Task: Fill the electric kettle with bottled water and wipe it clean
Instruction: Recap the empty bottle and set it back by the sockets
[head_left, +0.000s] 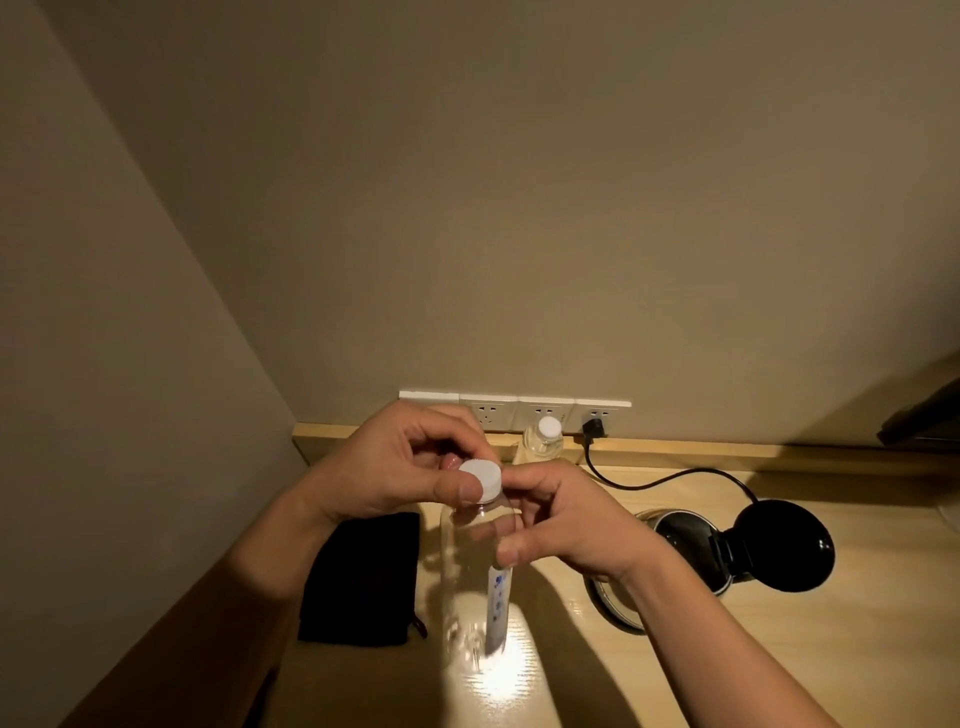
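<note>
Pale wooden desk (779, 654) below beige wall. Glass electric kettle (675, 535), black lid flipped open, on desk at right. Black fabric pouch (363, 577) at left. Clear plastic water bottle (470, 577) upright between them. Right hand (563, 525) curled around bottle shoulder. Left hand (389, 467) pinches white ribbed cap (482, 480) on neck. Second small capped bottle (544, 441) near wall sockets.

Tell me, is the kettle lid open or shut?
Open: the black lid is flipped back from the kettle, whose dark inside shows.
</note>
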